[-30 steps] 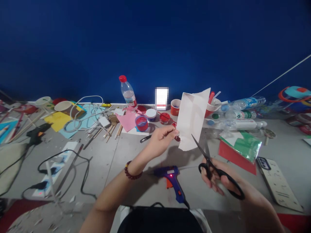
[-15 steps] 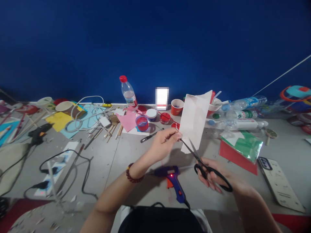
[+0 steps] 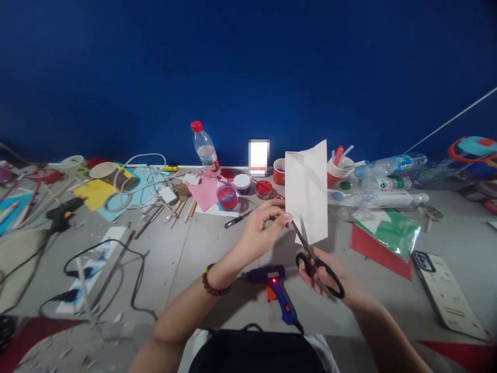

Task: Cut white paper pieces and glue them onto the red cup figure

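Observation:
My left hand [image 3: 264,228] pinches the lower left edge of a folded white sheet of paper [image 3: 307,189] and holds it upright above the grey table [image 3: 202,259]. My right hand [image 3: 324,272] grips black-handled scissors [image 3: 316,259], fingers through the loops. The blades point up and left, and their tips meet the bottom edge of the paper close to my left thumb. A beaded bracelet [image 3: 213,282] circles my left wrist.
A blue glue gun [image 3: 277,287] with a red light lies just below my hands. Red cups [image 3: 280,171], paint pots [image 3: 226,196], a water bottle [image 3: 204,146], lying plastic bottles [image 3: 382,181], coloured paper [image 3: 386,235], cables [image 3: 101,269] and a power strip [image 3: 87,272] crowd the table.
My right hand has carried the scissors up and left until the blades reach the paper's bottom edge. The paper has turned more upright in my left hand.

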A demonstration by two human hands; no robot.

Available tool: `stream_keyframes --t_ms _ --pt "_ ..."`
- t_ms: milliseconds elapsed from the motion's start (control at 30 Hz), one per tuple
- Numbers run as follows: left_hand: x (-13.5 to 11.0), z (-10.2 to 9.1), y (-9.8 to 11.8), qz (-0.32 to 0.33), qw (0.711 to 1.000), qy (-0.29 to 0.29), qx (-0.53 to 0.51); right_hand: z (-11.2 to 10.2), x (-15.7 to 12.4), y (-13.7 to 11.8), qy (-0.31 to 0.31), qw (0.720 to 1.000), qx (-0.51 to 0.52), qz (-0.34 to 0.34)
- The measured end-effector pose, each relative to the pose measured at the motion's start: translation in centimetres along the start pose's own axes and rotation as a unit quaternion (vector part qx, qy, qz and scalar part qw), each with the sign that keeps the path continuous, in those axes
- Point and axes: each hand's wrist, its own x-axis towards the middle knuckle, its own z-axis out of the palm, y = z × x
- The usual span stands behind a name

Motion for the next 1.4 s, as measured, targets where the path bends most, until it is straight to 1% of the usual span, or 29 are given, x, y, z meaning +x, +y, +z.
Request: stream_keyframes --t_ms 67,167,267,333,400,500,533,600,733,833,900,1000,1167,1400 --pt "0.1 0.0 0.0 0.0 1.0 -0.004 -0.001 0.4 0.5 -0.2 0.021 0.999 0.028 -0.002" --pt "0.2 -0.2 0.1 0.015 1.0 -0.009 0.024 0.8 1.0 -0.9 0.053 0.997 0.054 0.015" --pt "0.3 -0.4 0.3 0.033 0.998 -0.012 0.048 0.9 1.0 -1.6 0.085 0.995 0.034 0.045" --pt "0.4 -0.4 0.3 0.033 0.998 -0.017 0.05 1.0 0.7 -1.9 0.104 0.993 0.01 0.061" --pt "0.5 -0.3 0.2 0.026 0.998 -0.025 0.049 1.0 0.3 -1.9 0.091 0.993 0.004 0.074" --pt "0.7 -0.2 0.0 0.017 0.998 -0.03 0.046 1.1 0.1 -1.6 0.028 0.995 0.038 0.088" --pt "0.8 -0.1 -0.1 0.015 0.998 -0.032 0.045 1.1 0.1 -1.5 0.017 0.995 0.051 0.088" --pt "0.8 0.0 -0.1 0.013 0.998 -0.036 0.042 1.3 0.3 -1.5 0.02 0.994 0.067 0.083" --pt "0.9 0.0 0.1 0.011 0.998 -0.052 0.033 1.5 0.9 -2.0 0.047 0.994 0.081 0.064" --pt "1.0 -0.2 0.4 0.009 0.998 -0.058 0.038 1.5 1.2 -2.2 0.051 0.994 0.084 0.05" --pt "1.2 -0.4 0.5 0.01 0.998 -0.059 0.036 1.4 1.4 -1.9 0.055 0.995 0.081 0.034" --pt "1.4 -0.5 0.3 0.014 0.997 -0.07 0.014 1.4 1.6 -1.3 0.082 0.995 0.062 -0.001" --pt "1.5 -0.5 -0.1 0.01 0.997 -0.075 -0.028 2.1 2.0 -1.1 0.111 0.992 0.034 -0.041" --pt "1.2 -0.9 0.9 0.022 0.996 -0.077 -0.032 2.9 2.2 -1.5 0.122 0.99 0.048 -0.056"
